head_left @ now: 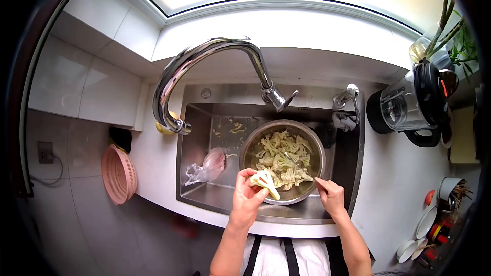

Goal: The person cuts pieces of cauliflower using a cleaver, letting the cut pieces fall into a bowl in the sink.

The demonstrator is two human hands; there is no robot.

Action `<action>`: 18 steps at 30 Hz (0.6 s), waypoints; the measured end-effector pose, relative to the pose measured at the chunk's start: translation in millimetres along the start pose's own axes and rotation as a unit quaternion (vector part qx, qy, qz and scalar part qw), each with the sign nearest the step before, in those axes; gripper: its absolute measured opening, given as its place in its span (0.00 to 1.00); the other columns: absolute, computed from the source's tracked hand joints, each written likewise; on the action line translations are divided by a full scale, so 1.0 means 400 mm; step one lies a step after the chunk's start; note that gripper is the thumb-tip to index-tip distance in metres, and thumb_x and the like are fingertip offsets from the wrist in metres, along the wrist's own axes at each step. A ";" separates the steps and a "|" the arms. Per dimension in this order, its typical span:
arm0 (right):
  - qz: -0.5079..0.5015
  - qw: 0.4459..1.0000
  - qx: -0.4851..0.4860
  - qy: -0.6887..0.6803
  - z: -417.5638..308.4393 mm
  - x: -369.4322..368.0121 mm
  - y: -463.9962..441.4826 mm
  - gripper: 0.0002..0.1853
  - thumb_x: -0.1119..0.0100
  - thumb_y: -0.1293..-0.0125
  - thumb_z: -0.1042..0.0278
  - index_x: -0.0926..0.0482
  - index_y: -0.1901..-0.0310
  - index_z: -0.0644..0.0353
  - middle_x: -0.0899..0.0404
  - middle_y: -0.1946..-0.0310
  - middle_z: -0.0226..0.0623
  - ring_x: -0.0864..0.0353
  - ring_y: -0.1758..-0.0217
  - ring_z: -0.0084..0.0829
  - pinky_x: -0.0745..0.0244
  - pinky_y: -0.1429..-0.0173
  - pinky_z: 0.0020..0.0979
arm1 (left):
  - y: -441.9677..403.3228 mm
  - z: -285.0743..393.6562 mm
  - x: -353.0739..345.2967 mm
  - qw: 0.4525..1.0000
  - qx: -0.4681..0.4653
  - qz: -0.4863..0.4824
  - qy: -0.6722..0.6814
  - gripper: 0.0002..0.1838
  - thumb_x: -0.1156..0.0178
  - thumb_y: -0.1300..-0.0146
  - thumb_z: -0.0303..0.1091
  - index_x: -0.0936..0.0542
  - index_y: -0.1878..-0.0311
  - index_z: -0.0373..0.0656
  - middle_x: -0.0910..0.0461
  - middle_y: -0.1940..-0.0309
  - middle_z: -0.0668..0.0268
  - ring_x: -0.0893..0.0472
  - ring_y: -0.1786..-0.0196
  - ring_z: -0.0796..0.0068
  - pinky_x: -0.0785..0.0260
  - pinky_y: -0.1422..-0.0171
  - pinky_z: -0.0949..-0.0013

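Note:
My left hand (pixel 246 197) is closed around a pale cauliflower piece (pixel 265 182), held over the near left edge of a round metal bowl (pixel 320 148). Many cut cauliflower florets (pixel 286 156) lie in the bowl, which stands in the steel sink (pixel 204 194). At the bowl's near right rim is my right hand (pixel 331 194), its thumb and fingers pinched together. Whatever sits between those fingers is too small to make out.
A clear plastic bag (pixel 207 167) with something pinkish lies at the sink's left, near cauliflower scraps (pixel 236 128). A curved chrome faucet (pixel 215 46) arches overhead. A blender (pixel 409 105) stands right, and a pink basket (pixel 118 174) hangs left.

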State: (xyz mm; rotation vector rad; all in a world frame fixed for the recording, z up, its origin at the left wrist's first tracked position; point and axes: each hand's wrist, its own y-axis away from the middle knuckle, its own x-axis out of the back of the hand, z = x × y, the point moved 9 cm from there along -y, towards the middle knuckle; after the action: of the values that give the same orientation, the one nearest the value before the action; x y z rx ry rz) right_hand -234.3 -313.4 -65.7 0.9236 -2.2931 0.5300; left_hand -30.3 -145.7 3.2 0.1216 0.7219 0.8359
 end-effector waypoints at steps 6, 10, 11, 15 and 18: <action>0.001 0.995 -0.045 -0.085 -0.034 0.028 -0.008 0.14 0.32 0.40 0.78 0.13 0.52 0.59 0.18 0.76 0.42 0.19 0.78 0.37 0.28 0.72 0.33 | -0.007 0.039 -0.048 0.991 0.017 -0.039 0.126 0.30 0.35 0.42 0.21 0.36 0.39 0.46 0.24 0.49 0.66 0.23 0.45 0.73 0.31 0.36 0.63; -0.035 0.994 -0.069 -0.071 -0.071 0.058 0.005 0.14 0.32 0.41 0.80 0.13 0.53 0.58 0.18 0.76 0.41 0.20 0.78 0.35 0.28 0.72 0.31 | -0.017 0.032 -0.048 1.000 -0.008 -0.009 0.022 0.27 0.35 0.39 0.18 0.35 0.40 0.44 0.23 0.49 0.65 0.23 0.45 0.75 0.31 0.37 0.68; -0.034 0.995 -0.061 -0.070 -0.084 0.071 0.010 0.14 0.31 0.43 0.80 0.12 0.54 0.59 0.19 0.77 0.40 0.21 0.79 0.34 0.28 0.73 0.31 | -0.015 0.046 -0.041 0.996 -0.045 0.011 -0.075 0.26 0.35 0.39 0.18 0.34 0.42 0.43 0.22 0.50 0.65 0.22 0.46 0.75 0.30 0.38 0.69; -0.012 0.999 0.011 -0.028 -0.139 0.124 0.036 0.16 0.29 0.47 0.80 0.12 0.55 0.58 0.23 0.81 0.36 0.26 0.83 0.32 0.32 0.76 0.31 | 0.003 0.102 -0.040 0.892 -0.183 0.081 -0.406 0.18 0.31 0.42 0.16 0.27 0.51 0.39 0.20 0.55 0.62 0.19 0.53 0.74 0.27 0.46 0.72; -0.024 0.998 0.053 0.010 -0.177 0.138 0.051 0.16 0.27 0.49 0.78 0.11 0.56 0.55 0.31 0.85 0.32 0.31 0.86 0.30 0.37 0.80 0.31 | 0.007 0.132 -0.075 0.822 -0.263 0.085 -0.498 0.18 0.32 0.44 0.14 0.26 0.53 0.39 0.19 0.57 0.61 0.19 0.55 0.71 0.25 0.48 0.70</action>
State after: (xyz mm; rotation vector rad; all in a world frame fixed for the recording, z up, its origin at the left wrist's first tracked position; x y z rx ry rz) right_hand -253.8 -286.7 20.4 1.0170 -2.2366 0.6427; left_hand -12.5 -156.1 60.5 0.1075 -0.5276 0.9684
